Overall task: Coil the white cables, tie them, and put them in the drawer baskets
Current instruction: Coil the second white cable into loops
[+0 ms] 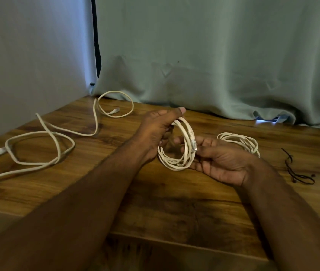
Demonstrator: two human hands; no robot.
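A white cable coil (176,163) hangs upright above the wooden table (174,202), held by both hands. My left hand (155,132) grips the coil's top left side. My right hand (219,161) pinches the plug end of that cable against the coil's right side. A second white cable coil (241,140) lies flat on the table just behind my right hand. A long loose white cable (57,137) sprawls over the table's left part, with a loop and a plug near the back.
Thin dark ties (298,173) lie on the table at the right. A pale green curtain (214,65) hangs along the table's back edge, and a grey wall (28,55) stands at the left. No drawer or basket is in view.
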